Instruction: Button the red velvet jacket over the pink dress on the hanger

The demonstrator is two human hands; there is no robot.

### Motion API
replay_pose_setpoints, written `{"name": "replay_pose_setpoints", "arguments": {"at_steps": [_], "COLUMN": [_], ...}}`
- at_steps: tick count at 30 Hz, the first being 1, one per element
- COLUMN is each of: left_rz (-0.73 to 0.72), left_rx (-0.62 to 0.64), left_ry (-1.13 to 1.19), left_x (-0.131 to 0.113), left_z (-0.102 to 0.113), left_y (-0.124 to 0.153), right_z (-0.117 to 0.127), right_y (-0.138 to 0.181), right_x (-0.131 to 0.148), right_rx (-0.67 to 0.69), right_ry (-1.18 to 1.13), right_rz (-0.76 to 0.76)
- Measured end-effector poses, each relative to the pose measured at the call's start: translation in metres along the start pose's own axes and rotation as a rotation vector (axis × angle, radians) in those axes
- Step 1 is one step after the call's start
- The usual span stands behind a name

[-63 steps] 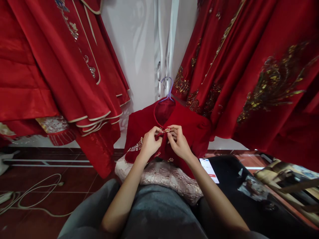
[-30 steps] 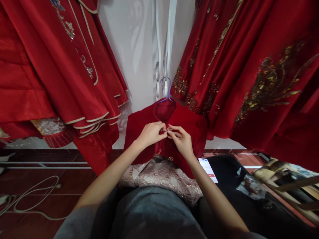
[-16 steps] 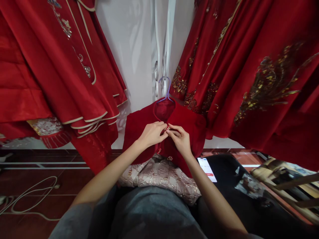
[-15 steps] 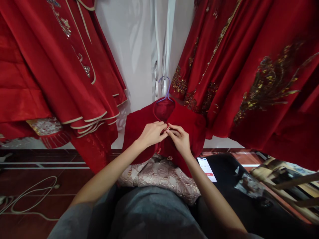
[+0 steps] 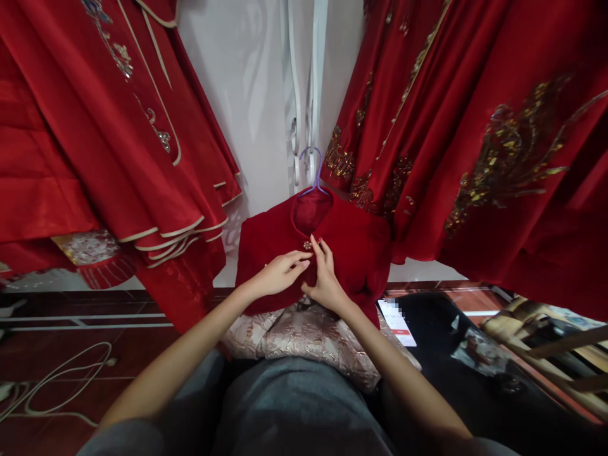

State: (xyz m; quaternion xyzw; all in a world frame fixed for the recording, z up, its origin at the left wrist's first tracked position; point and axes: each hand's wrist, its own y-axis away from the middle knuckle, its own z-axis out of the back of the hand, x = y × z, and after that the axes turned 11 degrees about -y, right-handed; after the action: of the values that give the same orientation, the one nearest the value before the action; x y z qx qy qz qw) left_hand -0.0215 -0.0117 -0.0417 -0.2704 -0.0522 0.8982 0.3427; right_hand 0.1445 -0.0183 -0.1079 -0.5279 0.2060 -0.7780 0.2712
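Observation:
A red velvet jacket [image 5: 268,237] lies spread in front of me, its collar round a purple hanger [image 5: 317,183]. At the neck opening sits a jewelled flower-shaped button [image 5: 308,245], its front edges meeting there. My left hand [image 5: 281,273] rests on the jacket just below the button, fingers stretched to the right. My right hand [image 5: 327,278] touches the front edge with its fingers extended and apart, the index fingertip beside the button. The lower front of the jacket is partly hidden behind the hands.
Red embroidered garments [image 5: 118,145] hang on the left and more red sequined ones [image 5: 475,126] on the right. Pale pink brocade [image 5: 294,335] covers my lap. A phone [image 5: 398,323] lies on a black seat [image 5: 432,361] at right, near a clear plastic bag [image 5: 479,351]. White cable [image 5: 61,361] loops on the floor.
Both hands have come away from the pinch at the button and moved slightly down and left. Their fingers are now straighter, and the flower-shaped button shows.

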Motion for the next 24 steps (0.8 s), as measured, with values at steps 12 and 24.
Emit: {"name": "replay_pose_setpoints", "arguments": {"at_steps": [12,24], "left_rz": [0.116,0.307], "left_rx": [-0.155,-0.188], "left_ry": [0.062,-0.047], "left_x": [0.041,0.068], "left_z": [0.015,-0.009], "left_y": [0.03,0.038], "right_z": [0.039,0.096], "right_y": [-0.006,-0.013], "right_x": [-0.014,0.052], "right_rx": [-0.002,-0.059], "right_ry": [0.315,-0.384], "right_rz": [-0.525,-0.317]}}
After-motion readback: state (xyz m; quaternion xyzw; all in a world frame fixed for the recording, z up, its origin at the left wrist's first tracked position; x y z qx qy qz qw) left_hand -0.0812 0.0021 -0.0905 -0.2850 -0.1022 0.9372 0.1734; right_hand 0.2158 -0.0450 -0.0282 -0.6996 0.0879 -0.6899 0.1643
